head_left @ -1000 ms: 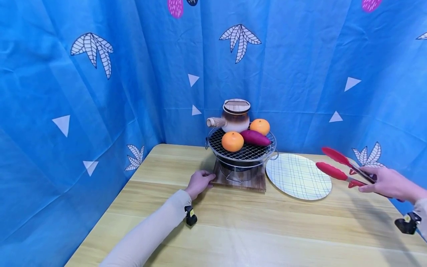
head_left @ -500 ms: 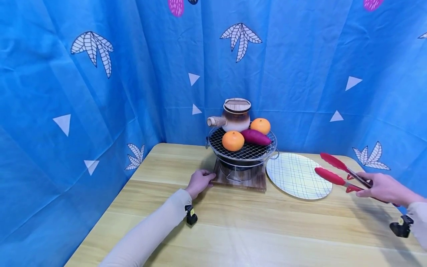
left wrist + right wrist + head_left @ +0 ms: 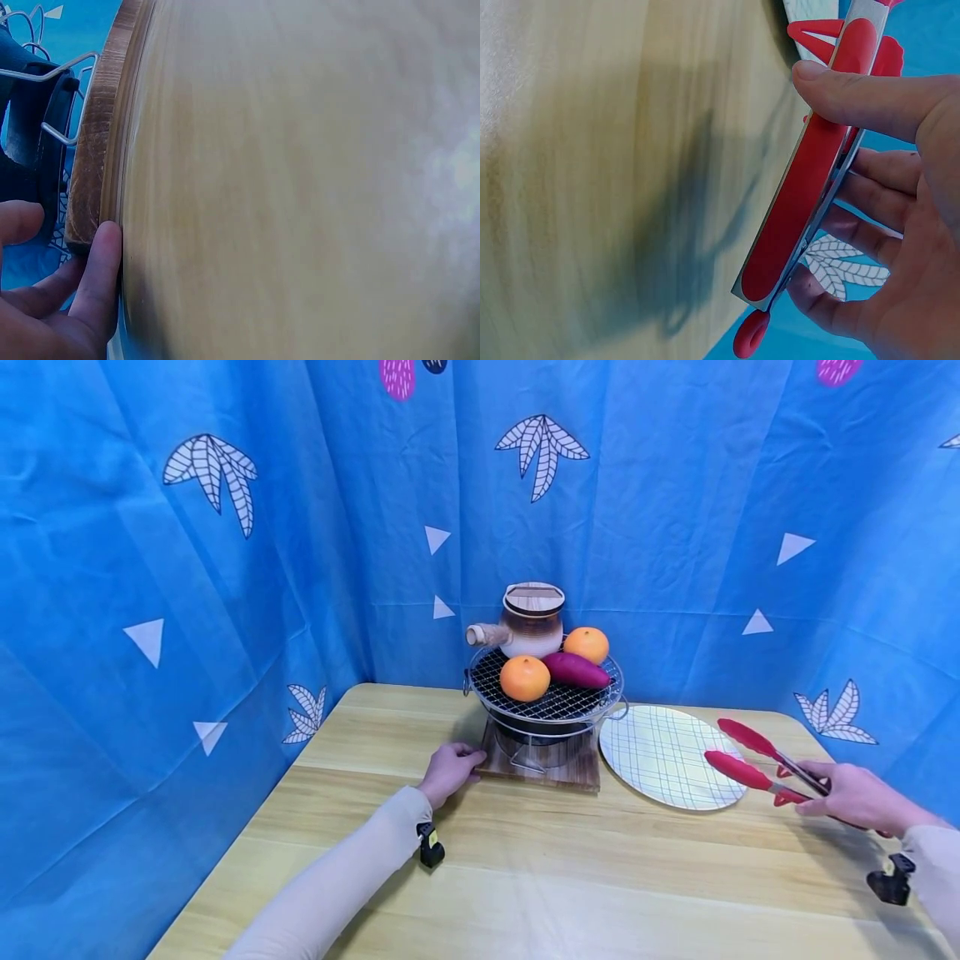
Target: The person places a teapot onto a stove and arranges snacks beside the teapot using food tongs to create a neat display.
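My left hand (image 3: 448, 770) holds the near left corner of a dark wooden board (image 3: 577, 777), one digit along its front edge in the left wrist view. On the board stands a small round tabletop grill (image 3: 558, 703). Its mesh carries two oranges (image 3: 525, 679) (image 3: 587, 645), a purple sweet potato (image 3: 576, 670) and a side-handled clay pot (image 3: 531, 631) with a wooden lid. Over at the right, my right hand (image 3: 855, 797) grips red-tipped tongs (image 3: 799, 206) between thumb and fingers. Their two red tips (image 3: 738, 770) are spread apart, pointing left over the right rim of the plate.
A round checked plate (image 3: 652, 752) lies on the wooden table (image 3: 525, 868) just right of the board. Blue patterned curtains (image 3: 652, 527) enclose the table at the back and sides. The grill's wire handle (image 3: 617, 708) sticks out over the plate's left edge.
My right hand has lowered and shifted slightly left with the tongs, whose tips now overlap the plate's right side. The left hand has stayed at the board's corner.
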`<state>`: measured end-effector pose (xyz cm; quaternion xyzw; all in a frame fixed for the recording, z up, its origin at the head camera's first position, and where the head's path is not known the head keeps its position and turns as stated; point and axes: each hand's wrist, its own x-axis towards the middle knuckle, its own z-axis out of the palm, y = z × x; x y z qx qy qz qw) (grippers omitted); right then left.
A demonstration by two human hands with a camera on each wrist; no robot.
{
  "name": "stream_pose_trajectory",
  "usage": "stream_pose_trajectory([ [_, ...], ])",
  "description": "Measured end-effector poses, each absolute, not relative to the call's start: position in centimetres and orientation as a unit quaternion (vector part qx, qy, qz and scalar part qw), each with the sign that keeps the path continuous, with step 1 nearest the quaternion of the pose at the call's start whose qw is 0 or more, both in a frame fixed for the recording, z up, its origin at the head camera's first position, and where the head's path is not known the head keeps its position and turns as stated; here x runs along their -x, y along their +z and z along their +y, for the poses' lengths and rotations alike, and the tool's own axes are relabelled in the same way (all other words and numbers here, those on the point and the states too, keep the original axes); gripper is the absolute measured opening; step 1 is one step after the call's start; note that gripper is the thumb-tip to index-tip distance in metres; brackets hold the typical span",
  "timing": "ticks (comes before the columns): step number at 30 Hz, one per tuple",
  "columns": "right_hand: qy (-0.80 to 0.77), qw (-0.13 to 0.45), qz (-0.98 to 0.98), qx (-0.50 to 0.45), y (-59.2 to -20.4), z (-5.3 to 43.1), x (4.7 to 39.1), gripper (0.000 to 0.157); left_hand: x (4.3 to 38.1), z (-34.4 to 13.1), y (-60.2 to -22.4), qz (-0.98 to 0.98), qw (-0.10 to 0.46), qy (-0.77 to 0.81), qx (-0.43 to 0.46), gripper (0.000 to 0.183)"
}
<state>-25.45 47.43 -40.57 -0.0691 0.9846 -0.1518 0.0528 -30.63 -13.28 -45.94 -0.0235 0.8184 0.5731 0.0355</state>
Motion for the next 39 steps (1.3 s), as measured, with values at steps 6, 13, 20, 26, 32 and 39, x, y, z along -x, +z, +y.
stream_pose_trajectory([
  [6,-0.149,0.053,0.985,0.073,-41.2,47.5,25.5,0.098,30.5,-13.3,-45.9,0.819,0.036,0.573,0.021,0.037],
  [13,-0.152,0.064,0.984,0.068,-41.7,47.3,25.7,0.099,30.5,-13.3,-46.0,0.819,0.033,0.572,0.019,0.037],
  [20,-0.155,0.074,0.983,0.062,-41.9,47.3,25.9,0.103,30.5,-13.3,-46.0,0.815,0.031,0.578,0.021,0.037],
  [26,-0.159,0.075,0.982,0.065,-41.9,47.4,26.0,0.103,30.5,-13.2,-46.0,0.817,0.032,0.575,0.021,0.037],
  [32,-0.157,0.071,0.983,0.064,-42.0,47.2,26.1,0.104,30.6,-13.2,-46.0,0.819,0.028,0.573,0.021,0.036],
  [39,-0.157,0.055,0.984,0.070,-42.2,46.9,26.0,0.105,30.3,-13.2,-45.9,0.819,0.028,0.572,0.018,0.034],
])
